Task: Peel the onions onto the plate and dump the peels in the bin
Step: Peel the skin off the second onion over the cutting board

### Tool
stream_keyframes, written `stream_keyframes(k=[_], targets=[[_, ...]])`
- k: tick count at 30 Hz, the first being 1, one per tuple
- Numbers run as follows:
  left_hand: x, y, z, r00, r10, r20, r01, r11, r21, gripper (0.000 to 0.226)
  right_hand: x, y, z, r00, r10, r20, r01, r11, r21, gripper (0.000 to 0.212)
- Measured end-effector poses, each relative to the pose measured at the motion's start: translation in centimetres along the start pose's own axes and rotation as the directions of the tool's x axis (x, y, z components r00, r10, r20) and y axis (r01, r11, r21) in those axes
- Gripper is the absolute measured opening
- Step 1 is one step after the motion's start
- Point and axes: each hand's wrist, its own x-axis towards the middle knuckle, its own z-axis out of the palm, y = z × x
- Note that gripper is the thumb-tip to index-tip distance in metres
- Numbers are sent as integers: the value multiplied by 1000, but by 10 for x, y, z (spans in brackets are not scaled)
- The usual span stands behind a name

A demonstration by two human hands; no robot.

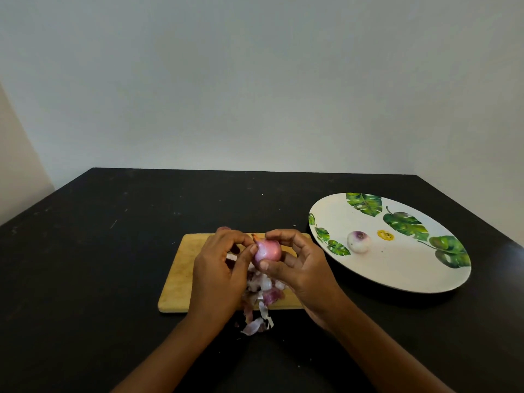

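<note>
A small pink-purple onion [267,251] is held above the wooden cutting board [181,268]. My right hand [300,268] grips it from the right, thumb below and fingers curled over the top. My left hand [221,268] pinches at the onion's left side near its stem tip. A heap of purple and white peels [263,290] lies on the board under my hands, and some peels [256,326] spill over its front edge onto the table. One peeled onion [359,241] sits on the white plate [397,282] with green leaf prints to the right.
The black table [99,251] stretches around the board, with its far edge against a pale wall. The plate lies close to the board's right end. No bin is in view.
</note>
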Motion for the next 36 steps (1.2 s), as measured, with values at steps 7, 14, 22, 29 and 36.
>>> stream_keyframes(k=[7,14,22,29,36], targets=[[-2,-3,1,993,116,13,-117,983,142,10,-1,2,2,998,64,-20,-63,997,47,36],[-3,0,2,987,154,34,-157,983,97,14,1,0,3,989,144,-38,-129,956,264,44],[-7,8,5,967,251,52,-252,968,4,12,10,-5,-7,959,215,-184,-130,913,387,47],[-7,3,1,993,111,47,-110,994,-24,13,10,-10,-6,959,258,-120,-166,850,500,45],[-3,-1,-2,999,41,27,-41,999,-23,18,5,-13,-3,960,280,13,-245,817,522,40]])
